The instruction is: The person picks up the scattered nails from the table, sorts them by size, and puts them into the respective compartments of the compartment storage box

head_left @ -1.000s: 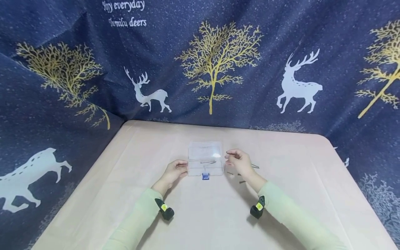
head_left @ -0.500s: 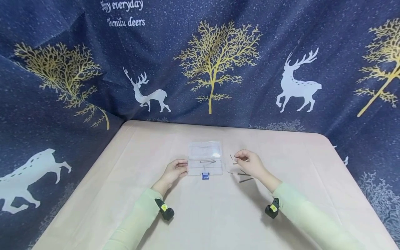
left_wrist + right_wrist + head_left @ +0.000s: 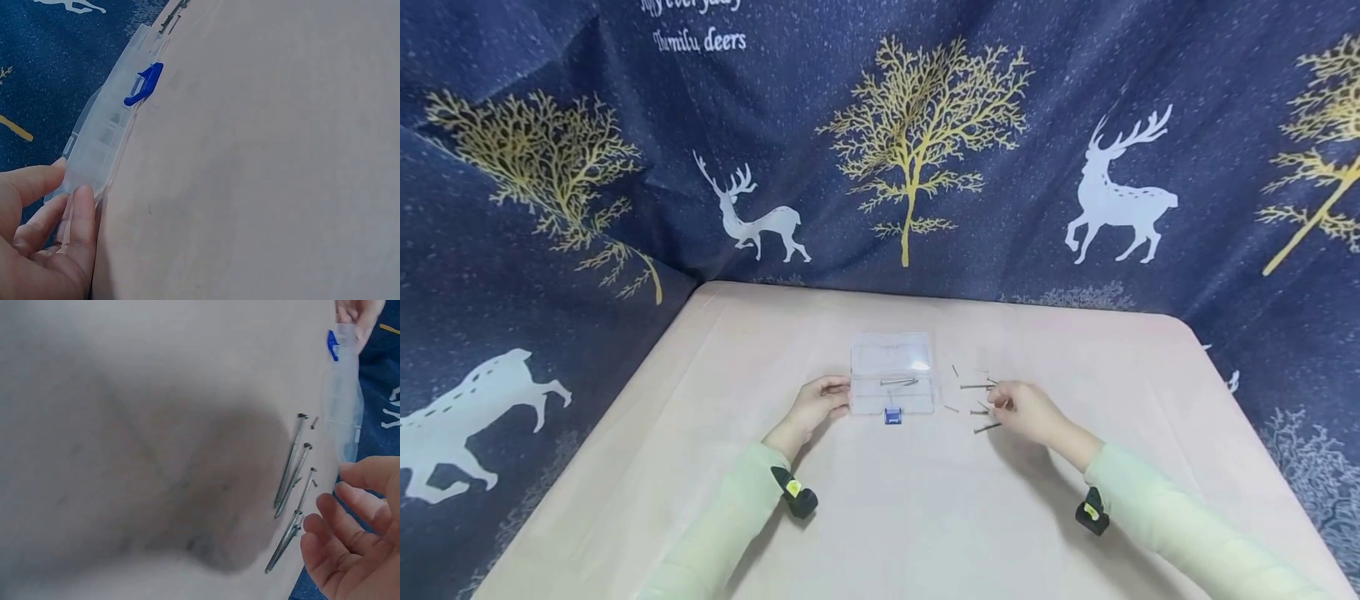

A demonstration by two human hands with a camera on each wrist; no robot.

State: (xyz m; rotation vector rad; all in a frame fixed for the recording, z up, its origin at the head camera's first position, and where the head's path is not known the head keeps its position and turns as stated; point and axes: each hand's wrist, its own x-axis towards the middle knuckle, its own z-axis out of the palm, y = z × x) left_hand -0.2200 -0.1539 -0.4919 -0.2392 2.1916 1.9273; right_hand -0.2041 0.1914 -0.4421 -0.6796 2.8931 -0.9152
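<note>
the open clear box [image 3: 871, 406] on the table [image 3: 880, 517] is pinched at its left end by the left hand [image 3: 814, 406], nails [image 3: 897, 382] held inside. beside loose nails [image 3: 976, 387] at the box's right, the right hand [image 3: 1032, 410] is held, fingers loosely parted.

And here's the bkgd: a dark-blue, white-specked fabric hanging [image 3: 820, 108] spans the back & wraps round the L side, creased near the corner. Dead ctr, a gold bare-branched tree print [image 3: 911, 187], flanked by a smaller white antlered deer print [image 3: 767, 223] on the L & a white antlered deer print w/ raised foreleg [image 3: 1123, 204] on the R! Far L, a tilted gold tree print [image 3: 550, 171]; top L, white lettering [image 3: 700, 42], "The milu deers" legible, upper line cut off. Below, a pale pinkish-beige tabletop w/ rounded far corners [image 3: 865, 517], light soft, shadows blurry-edged.
</note>
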